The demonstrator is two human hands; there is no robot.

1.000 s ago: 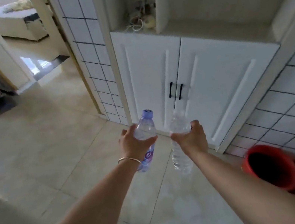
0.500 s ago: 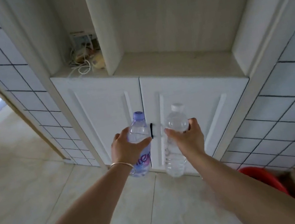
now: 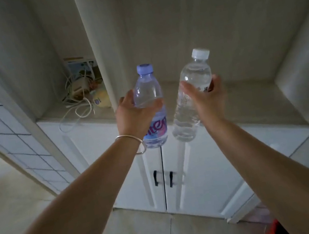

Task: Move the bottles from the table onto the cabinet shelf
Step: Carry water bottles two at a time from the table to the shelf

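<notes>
My left hand (image 3: 136, 117), with a thin bangle on the wrist, grips a purple-tinted bottle (image 3: 147, 89) with a purple cap and a printed label. My right hand (image 3: 206, 100) grips a clear bottle (image 3: 194, 76) with a white cap, tilted slightly right. Both bottles are held up side by side in front of the wide open cabinet shelf (image 3: 249, 100), at about the level of its front edge. Neither bottle touches the shelf.
A vertical divider (image 3: 95, 55) separates the wide shelf from a narrower left compartment holding tangled cables and small items (image 3: 83, 94). Below are white cabinet doors with black handles (image 3: 163, 180). Tiled walls flank the cabinet. A red bucket edge (image 3: 276, 227) shows at bottom right.
I have stepped closer to the cabinet and raised both bottles from door height up to shelf level. The red bucket has slid almost out of view.
</notes>
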